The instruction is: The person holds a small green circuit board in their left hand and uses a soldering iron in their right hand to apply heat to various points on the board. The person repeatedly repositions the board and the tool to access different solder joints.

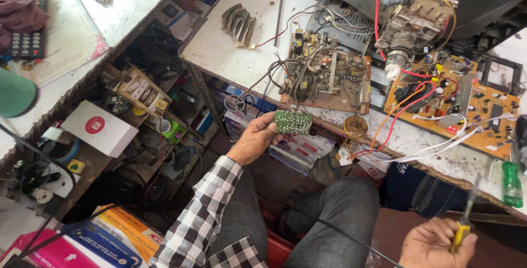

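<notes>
My left hand (253, 139) holds a small green circuit board (293, 121) by its left end, in front of the white workbench edge (230, 69). Dark wires run from that board up to a larger brown circuit board (328, 76) lying on the bench. My right hand (436, 244), low at the right, grips a yellow-handled tool (463, 227) with its metal tip pointing up. An orange circuit board (475, 109) lies to the right, wired to the neck of a picture tube (409, 23).
A green-handled screwdriver (511, 184) lies at the bench's right edge. A metal heat sink (238, 24) and thin rod (279, 5) rest on the bench. At left are a remote control (26, 40), a white box (99, 127), cluttered shelves and coloured boxes (104, 240).
</notes>
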